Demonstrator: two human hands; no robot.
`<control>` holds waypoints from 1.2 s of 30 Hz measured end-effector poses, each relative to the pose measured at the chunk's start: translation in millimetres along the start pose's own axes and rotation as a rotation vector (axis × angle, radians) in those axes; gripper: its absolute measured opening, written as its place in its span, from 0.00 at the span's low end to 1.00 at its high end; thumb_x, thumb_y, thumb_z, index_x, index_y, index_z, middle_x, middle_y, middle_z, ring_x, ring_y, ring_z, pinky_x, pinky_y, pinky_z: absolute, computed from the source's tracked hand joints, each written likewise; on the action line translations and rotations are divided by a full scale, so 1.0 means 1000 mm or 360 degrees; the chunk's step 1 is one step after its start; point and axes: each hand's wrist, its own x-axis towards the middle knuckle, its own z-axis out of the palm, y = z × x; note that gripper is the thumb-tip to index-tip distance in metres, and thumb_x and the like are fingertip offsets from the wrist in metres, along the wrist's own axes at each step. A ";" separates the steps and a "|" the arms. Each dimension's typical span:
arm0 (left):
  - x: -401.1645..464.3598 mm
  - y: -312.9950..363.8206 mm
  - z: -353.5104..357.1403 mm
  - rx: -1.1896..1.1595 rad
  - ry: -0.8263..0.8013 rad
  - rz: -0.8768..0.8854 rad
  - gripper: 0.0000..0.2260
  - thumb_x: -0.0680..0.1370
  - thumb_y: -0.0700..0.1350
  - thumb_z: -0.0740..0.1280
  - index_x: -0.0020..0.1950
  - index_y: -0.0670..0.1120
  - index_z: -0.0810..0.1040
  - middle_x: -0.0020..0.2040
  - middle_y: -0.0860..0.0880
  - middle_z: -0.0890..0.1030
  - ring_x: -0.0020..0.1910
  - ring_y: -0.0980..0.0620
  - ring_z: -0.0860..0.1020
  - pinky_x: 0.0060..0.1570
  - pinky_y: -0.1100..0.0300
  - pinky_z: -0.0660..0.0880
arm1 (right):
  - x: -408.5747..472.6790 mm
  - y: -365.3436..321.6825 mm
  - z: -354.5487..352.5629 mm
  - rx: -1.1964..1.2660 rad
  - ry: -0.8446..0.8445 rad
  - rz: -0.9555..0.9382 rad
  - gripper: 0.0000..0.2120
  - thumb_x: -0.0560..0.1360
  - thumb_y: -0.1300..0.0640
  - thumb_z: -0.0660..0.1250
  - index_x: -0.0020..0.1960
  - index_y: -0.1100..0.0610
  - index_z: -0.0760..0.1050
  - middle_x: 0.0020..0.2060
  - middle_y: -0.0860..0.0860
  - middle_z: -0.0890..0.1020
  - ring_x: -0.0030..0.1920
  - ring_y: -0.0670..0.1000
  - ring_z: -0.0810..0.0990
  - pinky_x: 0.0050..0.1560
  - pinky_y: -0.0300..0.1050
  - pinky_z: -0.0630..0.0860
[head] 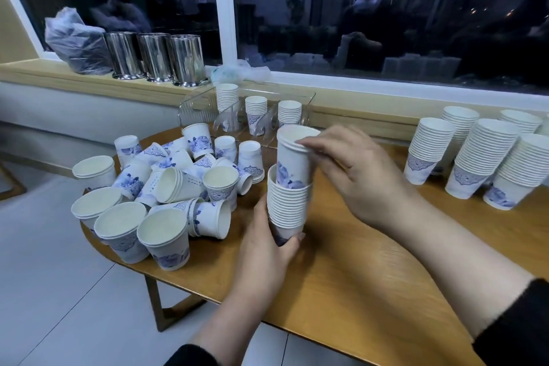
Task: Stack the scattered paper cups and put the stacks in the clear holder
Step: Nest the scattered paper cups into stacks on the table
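Observation:
My left hand grips the bottom of a stack of white-and-blue paper cups, held upright above the wooden table. My right hand pinches the rim of a small set of nested cups that sits partway inside the top of that stack. A heap of scattered cups lies to the left, some upright, some on their sides. The clear holder stands at the back of the table with three short stacks in it.
Several tall finished stacks stand at the right end of the table. On the windowsill behind are three steel canisters and a plastic bag. The table's rounded left edge drops to a tiled floor.

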 end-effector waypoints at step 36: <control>0.092 0.087 0.279 -0.0055 -0.0637 0.0363 0.37 0.75 0.43 0.71 0.76 0.66 0.57 0.66 0.56 0.80 0.63 0.53 0.79 0.62 0.48 0.77 | -0.174 0.222 -0.023 0.0589 0.0698 0.1460 0.28 0.72 0.51 0.70 0.70 0.43 0.68 0.64 0.40 0.79 0.65 0.44 0.76 0.65 0.56 0.75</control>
